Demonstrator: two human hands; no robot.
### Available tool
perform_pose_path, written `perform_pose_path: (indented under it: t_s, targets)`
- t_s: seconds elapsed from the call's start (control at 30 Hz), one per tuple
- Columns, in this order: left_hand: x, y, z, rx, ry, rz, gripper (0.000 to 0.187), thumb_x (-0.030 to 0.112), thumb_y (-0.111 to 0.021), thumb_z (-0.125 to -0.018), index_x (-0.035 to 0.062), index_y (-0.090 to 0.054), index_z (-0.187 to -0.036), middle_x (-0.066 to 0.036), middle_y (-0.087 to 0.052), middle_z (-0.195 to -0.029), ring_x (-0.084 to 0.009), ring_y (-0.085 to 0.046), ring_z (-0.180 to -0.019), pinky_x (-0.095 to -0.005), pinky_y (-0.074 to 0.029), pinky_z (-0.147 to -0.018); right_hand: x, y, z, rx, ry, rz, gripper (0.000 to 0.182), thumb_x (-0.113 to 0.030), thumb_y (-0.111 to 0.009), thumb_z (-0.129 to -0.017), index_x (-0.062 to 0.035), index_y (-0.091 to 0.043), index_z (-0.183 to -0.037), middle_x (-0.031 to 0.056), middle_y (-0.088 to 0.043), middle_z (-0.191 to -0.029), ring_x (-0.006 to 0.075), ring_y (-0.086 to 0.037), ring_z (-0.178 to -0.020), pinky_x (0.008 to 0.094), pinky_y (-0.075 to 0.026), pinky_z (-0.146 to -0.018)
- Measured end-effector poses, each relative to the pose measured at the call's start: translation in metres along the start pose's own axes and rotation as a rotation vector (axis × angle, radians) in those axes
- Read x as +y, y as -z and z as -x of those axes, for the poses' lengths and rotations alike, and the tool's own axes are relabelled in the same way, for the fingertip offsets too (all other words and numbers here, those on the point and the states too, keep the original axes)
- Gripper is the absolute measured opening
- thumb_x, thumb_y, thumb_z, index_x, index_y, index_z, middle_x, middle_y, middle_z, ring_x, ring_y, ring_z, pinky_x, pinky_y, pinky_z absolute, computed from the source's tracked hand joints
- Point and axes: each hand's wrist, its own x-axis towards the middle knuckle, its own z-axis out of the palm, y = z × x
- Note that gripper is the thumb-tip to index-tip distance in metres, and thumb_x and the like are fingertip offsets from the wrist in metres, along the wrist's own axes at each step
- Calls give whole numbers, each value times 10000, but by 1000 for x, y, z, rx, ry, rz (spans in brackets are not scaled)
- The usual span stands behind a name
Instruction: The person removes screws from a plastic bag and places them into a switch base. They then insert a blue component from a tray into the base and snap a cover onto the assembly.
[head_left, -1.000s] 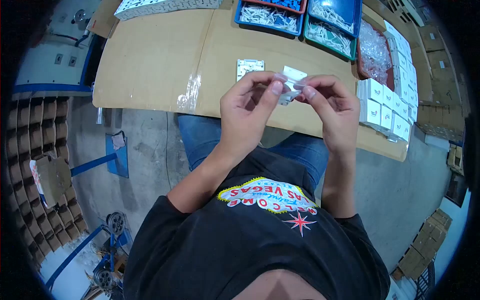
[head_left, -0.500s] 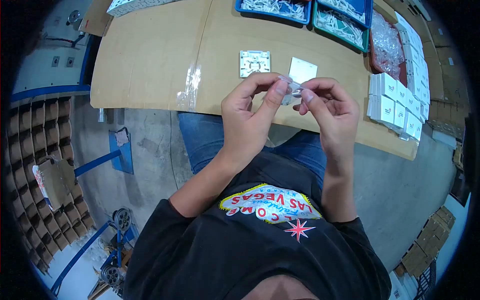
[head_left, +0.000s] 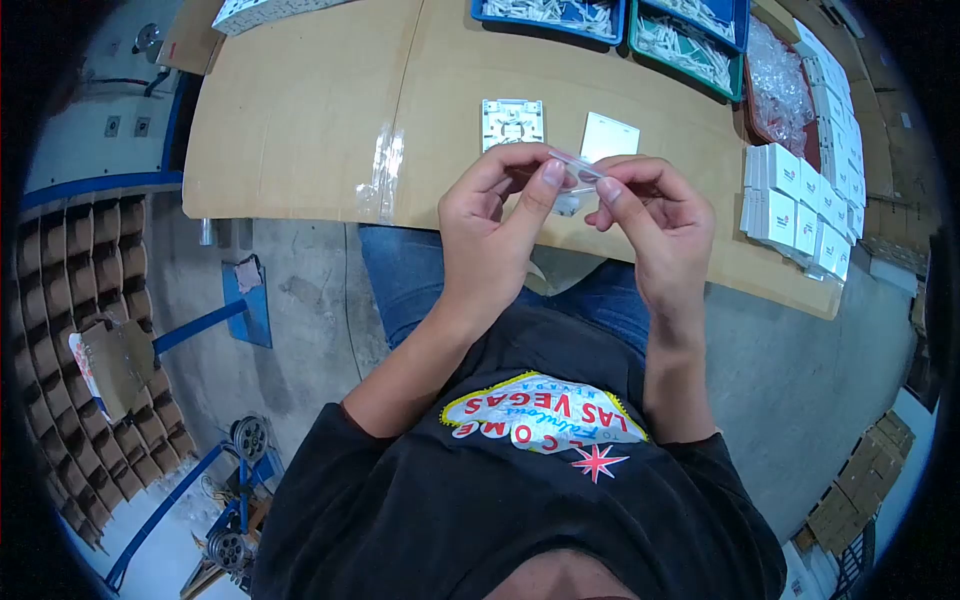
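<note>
A small clear plastic bag [head_left: 575, 168] is stretched between my two hands over the table's near edge. My left hand [head_left: 492, 215] pinches its left upper corner between thumb and forefinger. On the other side, my right hand [head_left: 658, 212] grips the right upper corner the same way. Its lower part hangs down between the thumbs, and its contents are too small to make out. Just beyond my left fingers lies a white square housing [head_left: 512, 122] with its inner fittings facing up. A plain white square plate [head_left: 610, 137] lies behind the bag, partly covered by my right fingers.
Cardboard covers the table [head_left: 300, 120]. At the back, a blue tray [head_left: 545, 33] and a green tray [head_left: 690, 82] hold small white pieces. A red tray [head_left: 768, 125] of clear bags stands to the right, beside stacked white boxes [head_left: 795, 205].
The bag's top edge is now drawn straighter and flatter between my fingers. Both hands keep their pinch and have barely shifted.
</note>
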Motion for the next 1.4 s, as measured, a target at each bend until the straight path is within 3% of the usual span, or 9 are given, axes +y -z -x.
perform_pose_path:
  t_s: [0.57, 0.83, 1.17, 1.27, 1.33, 1.4]
  targets:
    - [-6, -2, -1, -2, 61, 27, 163, 94, -660, -995, -16, -640, -1114, -72, -700, -1025, -113, -659, -948, -267, -523, -863, 7, 0, -3, 32, -89, -6, 140, -54, -733, -934, 21, -710, -1050, 14, -700, -879, 27, -562, -692, 169, -459, -616]
    - [-14, 7, 3, -115, -29, -65, 127, 114, -658, -992, 11, -630, -1062, -25, -659, -973, -89, -623, -913, -255, -501, -826, 5, 5, 1, -123, -120, 74, 104, 2, -682, -940, 17, -662, -1041, 28, -665, -1015, 50, -577, -871, 196, -470, -709]
    - [-20, 25, 7, -224, 54, -226, 126, 87, -688, -949, 5, -646, -1035, -34, -670, -931, -91, -628, -872, -270, -511, -799, 22, 16, 10, -175, -70, 221, 74, -7, -682, -937, -1, -656, -1006, 7, -631, -966, 47, -573, -849, 195, -469, -689]
    - [-18, 35, 3, -346, 55, -349, 138, 60, -673, -971, -12, -623, -1079, -35, -658, -1020, -89, -624, -963, -247, -506, -857, 19, 18, 9, -192, -211, 164, 61, -7, -682, -935, -10, -659, -992, 10, -630, -966, 46, -577, -855, 196, -472, -685]
    - [-26, 43, 2, -462, 268, -321, 226, 55, -686, -961, -2, -590, -1157, -42, -634, -1035, -89, -630, -945, -237, -512, -832, 28, 22, 8, -240, -350, 204, 96, -6, -652, -951, -12, -683, -1042, 16, -637, -949, 52, -588, -839, 198, -480, -676]
    - [-36, 43, 3, -348, 304, -223, 286, 53, -688, -958, 10, -562, -1210, -45, -619, -1047, -92, -637, -939, -236, -516, -823, 36, 24, 5, -271, -381, 179, 131, -7, -629, -962, -13, -688, -1080, 22, -648, -931, 56, -596, -827, 200, -486, -673]
